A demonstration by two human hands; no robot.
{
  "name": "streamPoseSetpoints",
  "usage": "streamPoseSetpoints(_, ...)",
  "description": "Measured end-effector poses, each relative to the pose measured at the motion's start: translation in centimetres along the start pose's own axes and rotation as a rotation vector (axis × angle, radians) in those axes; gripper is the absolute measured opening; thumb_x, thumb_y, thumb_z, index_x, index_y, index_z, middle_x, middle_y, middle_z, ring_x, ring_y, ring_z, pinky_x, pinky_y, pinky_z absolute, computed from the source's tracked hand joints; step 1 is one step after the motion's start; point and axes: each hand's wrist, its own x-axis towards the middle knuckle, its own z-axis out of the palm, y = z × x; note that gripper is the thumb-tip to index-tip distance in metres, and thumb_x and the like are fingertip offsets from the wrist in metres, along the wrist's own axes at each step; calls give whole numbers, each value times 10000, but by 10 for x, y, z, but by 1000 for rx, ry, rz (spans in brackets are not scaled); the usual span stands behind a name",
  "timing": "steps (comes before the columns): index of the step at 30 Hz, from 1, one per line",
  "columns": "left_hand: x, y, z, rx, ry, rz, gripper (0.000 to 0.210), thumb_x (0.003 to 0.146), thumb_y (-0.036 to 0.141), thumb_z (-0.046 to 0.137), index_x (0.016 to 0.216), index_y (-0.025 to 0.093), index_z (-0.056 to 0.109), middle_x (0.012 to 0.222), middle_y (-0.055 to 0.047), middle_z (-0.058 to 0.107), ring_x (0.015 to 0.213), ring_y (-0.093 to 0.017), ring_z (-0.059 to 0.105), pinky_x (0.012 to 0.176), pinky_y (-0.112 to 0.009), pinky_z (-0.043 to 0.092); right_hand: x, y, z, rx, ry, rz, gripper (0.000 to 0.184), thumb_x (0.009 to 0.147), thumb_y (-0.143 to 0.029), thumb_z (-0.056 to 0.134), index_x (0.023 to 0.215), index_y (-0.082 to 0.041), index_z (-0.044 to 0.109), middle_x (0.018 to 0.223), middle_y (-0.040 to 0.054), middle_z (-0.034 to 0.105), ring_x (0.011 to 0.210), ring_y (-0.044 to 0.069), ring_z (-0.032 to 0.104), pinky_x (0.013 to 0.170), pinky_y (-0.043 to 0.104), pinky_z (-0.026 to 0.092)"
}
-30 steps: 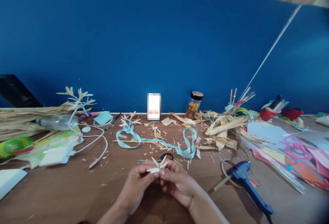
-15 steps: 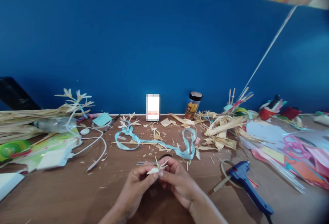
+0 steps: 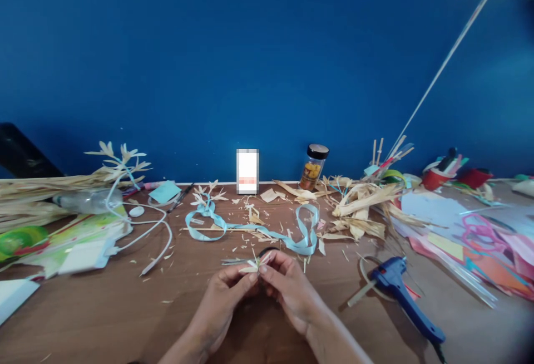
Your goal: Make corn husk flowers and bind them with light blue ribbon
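Observation:
A small pale flower (image 3: 252, 267) with narrow pointed petals is pinched between both hands near the front middle of the table. My left hand (image 3: 227, 296) grips it from the left, thumb and fingers closed at its base. From the other side my right hand (image 3: 287, 286) is closed on it too, thumb and index finger at the petals. Just beyond the hands, scissors (image 3: 233, 262) lie partly hidden by the fingers. A light blue ribbon (image 3: 250, 227) curls across the table behind them.
A blue glue gun (image 3: 406, 291) lies to the right. At the back stand a lidded jar (image 3: 314, 168) and a blurred-out screen (image 3: 247, 172). Dried husks (image 3: 359, 208) and scraps are strewn about. White cables (image 3: 169, 230) and a plastic bottle (image 3: 89, 201) lie left.
The flower has turned a little between my fingers, and my right fingertips have shifted onto its petals. The camera view has tilted slightly; things on the table stay put.

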Motion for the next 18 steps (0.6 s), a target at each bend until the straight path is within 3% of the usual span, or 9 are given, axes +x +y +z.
streamPoseSetpoints(11,0,-6,-4,-2,37,-36,112,706,253,644,721,148,681,718,-41,643,702,-149,545,690,-270,427,-1,-2,-1,-6,3,30,219,630,-299,723,684,-159,564,568,-56,502,489,56,394,452,175,285)
streamPoseSetpoints(18,1,-5,-4,164,129,30,143,692,286,649,736,153,680,687,-26,635,660,-133,531,625,-228,425,0,1,0,-19,0,-6,193,661,-291,701,730,-165,572,623,-44,502,524,63,397,457,168,303)
